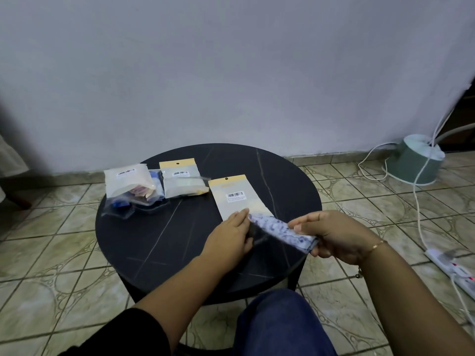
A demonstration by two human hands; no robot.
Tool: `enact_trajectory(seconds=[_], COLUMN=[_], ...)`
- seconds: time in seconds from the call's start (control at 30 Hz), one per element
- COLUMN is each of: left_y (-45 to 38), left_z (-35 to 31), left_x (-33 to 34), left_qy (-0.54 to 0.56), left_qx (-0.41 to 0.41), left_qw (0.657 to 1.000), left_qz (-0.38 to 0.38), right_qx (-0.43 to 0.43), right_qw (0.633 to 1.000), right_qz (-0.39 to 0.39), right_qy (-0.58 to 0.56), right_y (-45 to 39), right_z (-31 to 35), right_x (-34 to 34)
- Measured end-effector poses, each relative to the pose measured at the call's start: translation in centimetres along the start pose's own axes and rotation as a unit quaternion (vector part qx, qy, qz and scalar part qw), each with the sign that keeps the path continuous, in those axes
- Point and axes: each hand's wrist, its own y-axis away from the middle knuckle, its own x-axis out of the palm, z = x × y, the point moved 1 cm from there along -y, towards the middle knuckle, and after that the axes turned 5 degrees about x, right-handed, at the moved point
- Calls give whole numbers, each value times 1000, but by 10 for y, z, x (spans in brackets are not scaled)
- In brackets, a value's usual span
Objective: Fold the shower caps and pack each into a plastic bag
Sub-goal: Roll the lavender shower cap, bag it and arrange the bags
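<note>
A folded shower cap [276, 228], white with a blue pattern, is rolled into a narrow strip. My right hand [336, 235] grips its near end. Its far end points into the mouth of a flat plastic bag [235, 197] with a barcode label, lying on the round black table [164, 240]. My left hand [230, 236] rests on the bag's open near edge, fingertips touching the cap's tip. At the table's far left lie two packed bags [128, 182] [182, 181] and a clear bag with something blue inside [120, 205].
My knee in blue jeans [280, 327] is just below the table's near edge. On the tiled floor to the right stand an upturned green bucket [413, 160] with white cords and a power strip [455, 271]. A grey wall rises behind the table.
</note>
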Motion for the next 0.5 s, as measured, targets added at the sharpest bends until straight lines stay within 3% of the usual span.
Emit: enact_trajectory(seconds=[0.27,0.5], left_y=[0,3], left_z=[-5,-6], left_x=[-7,1], left_qy=[10,18], left_qx=[-11,46], left_qw=[1000,998], left_qz=[-11,-40], right_qx=[-16,-22], right_qw=[991,991], right_qz=[-28,-66], right_qy=[127,114], right_y=[11,-15], right_z=[10,2], right_x=[12,49])
